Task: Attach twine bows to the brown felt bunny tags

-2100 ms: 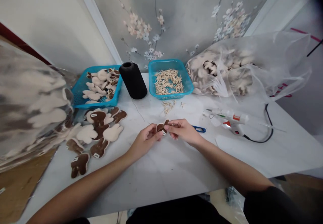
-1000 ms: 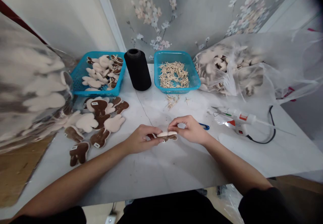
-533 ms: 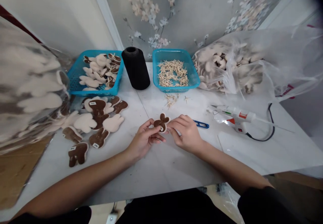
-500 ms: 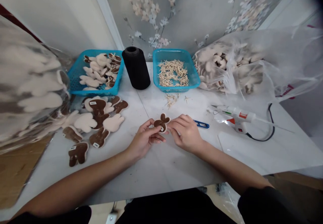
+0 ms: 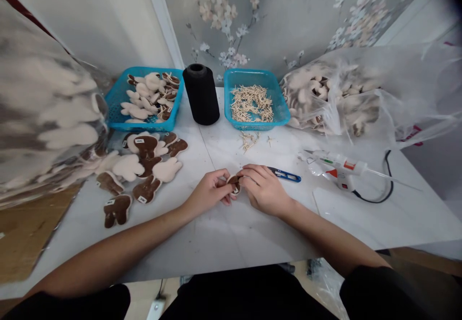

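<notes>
My left hand and my right hand meet over the middle of the white table. Both pinch one small brown bunny-shaped plush piece, which is mostly hidden between the fingertips. Blue thread snips lie just behind my right hand. A heap of brown and cream bunny pieces lies to the left of my left hand.
At the back stand a blue basket of bunny pieces, a black thread cone and a blue tray of small tan bits. A clear bag of plush pieces lies right. A glue gun with its black cord rests beside it. Another filled bag bulges at the left.
The bunny piece, held up and showing its brown face half a second ago, is now lower and folded in between my fingertips. Both hands have closed in on it.
</notes>
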Demonstrator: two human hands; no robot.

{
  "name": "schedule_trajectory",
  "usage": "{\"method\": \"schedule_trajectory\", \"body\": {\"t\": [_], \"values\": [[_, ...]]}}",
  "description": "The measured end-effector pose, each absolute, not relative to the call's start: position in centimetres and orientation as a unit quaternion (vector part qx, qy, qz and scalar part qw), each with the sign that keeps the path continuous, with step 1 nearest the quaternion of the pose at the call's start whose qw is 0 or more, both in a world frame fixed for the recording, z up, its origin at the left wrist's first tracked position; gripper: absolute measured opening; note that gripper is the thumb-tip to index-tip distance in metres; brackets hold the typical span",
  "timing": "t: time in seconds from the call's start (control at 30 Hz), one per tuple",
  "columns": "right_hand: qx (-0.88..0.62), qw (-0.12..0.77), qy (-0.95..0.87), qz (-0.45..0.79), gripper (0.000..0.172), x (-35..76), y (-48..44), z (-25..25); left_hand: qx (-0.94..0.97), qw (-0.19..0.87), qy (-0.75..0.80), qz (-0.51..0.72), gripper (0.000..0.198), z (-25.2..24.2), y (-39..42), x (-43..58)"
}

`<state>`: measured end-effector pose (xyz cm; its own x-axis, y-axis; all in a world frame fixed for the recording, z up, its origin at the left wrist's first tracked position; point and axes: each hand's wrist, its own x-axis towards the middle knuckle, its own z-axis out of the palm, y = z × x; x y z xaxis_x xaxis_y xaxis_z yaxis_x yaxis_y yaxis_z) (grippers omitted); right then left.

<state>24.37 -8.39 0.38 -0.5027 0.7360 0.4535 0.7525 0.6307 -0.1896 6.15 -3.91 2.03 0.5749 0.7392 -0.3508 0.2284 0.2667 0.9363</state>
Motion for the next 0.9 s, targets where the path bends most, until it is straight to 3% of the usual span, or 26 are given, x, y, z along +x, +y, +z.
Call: {"method": "schedule_trajectory", "body": {"t": [0.13, 0.33, 0.43, 0.57, 0.67, 0.77, 0.9], "values": [[-0.434, 0.249, -0.866, 0.016, 0.021, 24.6, -8.2, 0.3, 0.726, 0.551, 0.379, 0.159, 0.009, 2.2, -3.8, 5.7], [-0.41, 0.273, -0.866, 0.09, 0.019, 25.5, -7.7, 0.7, 0.944, 0.169, 0.224, 0.174, 0.016, 0.8, -2.6, 4.3], [-0.408, 0.287, -0.858, 0.124, 0.019, 26.1, -7.5, 1.2, 0.975, 0.077, 0.142, 0.154, 0.022, 0.6, -1.7, 3.7], [-0.495, 0.268, -0.819, 0.112, 0.019, 27.6, -7.7, 2.5, 0.984, 0.082, 0.073, 0.142, 0.024, 0.8, -0.8, 3.5], [-0.63, 0.197, -0.746, 0.09, 0.018, 29.2, -8.5, 3.1, 0.982, 0.089, 0.059, 0.155, 0.023, 0.9, -0.8, 3.8], [-0.696, 0.134, -0.702, 0.074, 0.019, 30.5, -9.4, 2.6, 0.965, 0.148, 0.098, 0.194, 0.02, 1.3, -1.4, 4.3], [-0.712, 0.123, -0.69, 0.028, 0.025, 31.3, -10.0, 0.9, 0.936, 0.239, 0.178, 0.187, 0.028, 1.8, -2.6, 5.3]]}}
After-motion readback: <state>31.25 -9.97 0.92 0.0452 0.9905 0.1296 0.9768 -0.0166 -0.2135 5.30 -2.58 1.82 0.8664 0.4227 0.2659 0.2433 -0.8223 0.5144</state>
